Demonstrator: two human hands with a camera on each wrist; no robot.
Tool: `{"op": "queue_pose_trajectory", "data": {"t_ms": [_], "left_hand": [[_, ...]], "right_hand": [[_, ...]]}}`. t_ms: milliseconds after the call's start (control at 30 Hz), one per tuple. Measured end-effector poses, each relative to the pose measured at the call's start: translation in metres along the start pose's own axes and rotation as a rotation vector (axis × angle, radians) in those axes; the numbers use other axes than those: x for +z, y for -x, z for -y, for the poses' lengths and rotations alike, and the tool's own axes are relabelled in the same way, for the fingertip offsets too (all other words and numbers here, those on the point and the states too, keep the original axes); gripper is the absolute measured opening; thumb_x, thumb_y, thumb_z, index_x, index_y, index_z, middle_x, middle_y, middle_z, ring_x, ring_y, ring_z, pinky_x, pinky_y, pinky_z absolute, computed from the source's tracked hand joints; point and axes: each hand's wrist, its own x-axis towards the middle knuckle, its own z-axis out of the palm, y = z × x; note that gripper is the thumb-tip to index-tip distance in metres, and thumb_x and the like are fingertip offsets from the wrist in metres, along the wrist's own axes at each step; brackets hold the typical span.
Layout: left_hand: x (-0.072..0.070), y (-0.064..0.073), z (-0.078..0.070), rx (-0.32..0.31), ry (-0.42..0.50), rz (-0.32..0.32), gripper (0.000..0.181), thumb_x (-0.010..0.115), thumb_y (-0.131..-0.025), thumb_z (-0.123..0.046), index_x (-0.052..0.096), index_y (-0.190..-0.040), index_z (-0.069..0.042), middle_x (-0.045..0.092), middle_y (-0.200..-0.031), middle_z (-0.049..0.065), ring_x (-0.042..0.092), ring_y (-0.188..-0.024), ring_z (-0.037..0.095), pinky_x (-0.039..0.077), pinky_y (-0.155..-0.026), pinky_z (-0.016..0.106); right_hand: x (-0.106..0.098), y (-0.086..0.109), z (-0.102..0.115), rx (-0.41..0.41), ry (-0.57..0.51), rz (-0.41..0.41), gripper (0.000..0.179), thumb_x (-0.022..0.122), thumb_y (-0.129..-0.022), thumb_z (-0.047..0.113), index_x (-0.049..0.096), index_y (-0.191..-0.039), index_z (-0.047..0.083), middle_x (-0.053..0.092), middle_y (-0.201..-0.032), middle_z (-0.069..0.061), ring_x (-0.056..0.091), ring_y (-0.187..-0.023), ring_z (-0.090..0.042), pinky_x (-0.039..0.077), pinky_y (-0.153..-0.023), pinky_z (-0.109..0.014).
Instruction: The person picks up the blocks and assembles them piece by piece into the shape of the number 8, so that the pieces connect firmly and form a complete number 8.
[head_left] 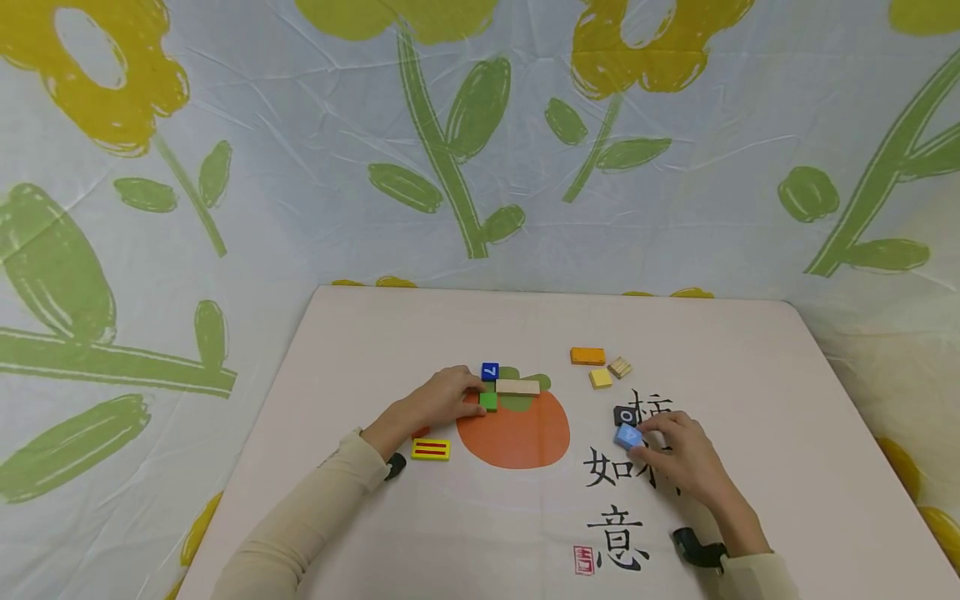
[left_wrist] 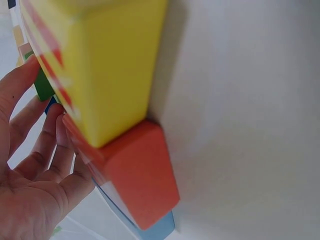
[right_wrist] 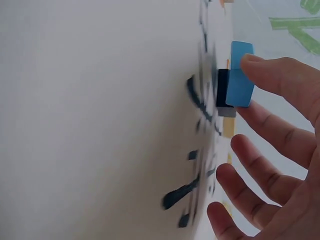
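Note:
My left hand (head_left: pixel 438 396) pinches a small green block (head_left: pixel 488 402) between thumb and finger, over the printed persimmon's top left. Just beyond it is a dark blue block (head_left: pixel 490 372) marked 7, and a pale wooden strip (head_left: pixel 517 387) lies to its right. In the left wrist view the green block (left_wrist: pixel 44 86) shows between the fingertips. On the right, my right hand (head_left: pixel 686 454) pinches a light blue block (head_left: pixel 628 437) beside a black block (head_left: pixel 625 415) with a white ring. The right wrist view shows the thumb on that light blue block (right_wrist: pixel 241 75).
Below my left hand lie a yellow block (head_left: pixel 431 450) with red stripes and a red block (left_wrist: pixel 142 175); a blue one (left_wrist: pixel 162 227) shows behind it. Further back are an orange block (head_left: pixel 587 357), a yellow block (head_left: pixel 601 379) and a striped tan block (head_left: pixel 620 367).

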Motion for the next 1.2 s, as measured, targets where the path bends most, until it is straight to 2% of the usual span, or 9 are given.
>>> {"op": "queue_pose_trajectory", "data": {"t_ms": [300,567,900,1033,1200], "left_hand": [[0.0,0.0,0.0,-0.006,0.006,0.007,0.039,0.076,-0.091,-0.035,0.072,-0.12,-0.011,0.06,-0.107,0.0,0.053,-0.092,0.014,0.046,-0.082,0.029],[0.0,-0.001,0.001,0.001,0.007,0.001,0.041,0.077,-0.09,-0.036,0.072,-0.121,-0.01,0.059,-0.103,-0.001,0.051,-0.088,0.014,0.045,-0.077,0.028],[-0.001,0.0,0.001,-0.015,0.023,0.002,0.039,0.076,-0.09,-0.035,0.072,-0.121,-0.013,0.059,-0.103,0.0,0.05,-0.088,0.014,0.044,-0.075,0.027],[-0.001,0.0,0.001,-0.005,0.025,-0.002,0.039,0.077,-0.09,-0.034,0.072,-0.121,-0.011,0.059,-0.103,0.0,0.05,-0.087,0.014,0.044,-0.075,0.027],[0.001,0.0,0.002,0.012,0.022,-0.009,0.04,0.077,-0.09,-0.034,0.072,-0.121,-0.01,0.06,-0.103,0.0,0.05,-0.087,0.014,0.044,-0.075,0.027]], "right_hand": [[-0.002,-0.012,0.012,-0.083,-0.054,-0.053,0.032,0.084,-0.082,0.015,0.073,-0.111,0.006,0.059,-0.115,-0.014,0.053,-0.106,-0.035,0.043,-0.084,-0.053],[0.004,-0.037,0.028,-0.093,-0.067,-0.043,0.034,0.083,-0.084,0.014,0.072,-0.115,0.006,0.058,-0.106,-0.013,0.054,-0.098,-0.032,0.045,-0.08,-0.049],[0.018,-0.075,0.043,-0.186,-0.11,-0.046,0.031,0.083,-0.084,0.012,0.072,-0.112,0.005,0.061,-0.102,-0.017,0.055,-0.093,-0.035,0.046,-0.075,-0.045],[0.024,-0.09,0.053,-0.181,-0.113,-0.028,0.033,0.082,-0.084,0.013,0.072,-0.114,0.005,0.06,-0.1,-0.015,0.055,-0.092,-0.034,0.045,-0.075,-0.042],[0.033,-0.104,0.06,-0.174,-0.134,-0.006,0.033,0.081,-0.085,0.013,0.072,-0.115,0.004,0.06,-0.101,-0.014,0.056,-0.093,-0.033,0.047,-0.078,-0.044]]}}
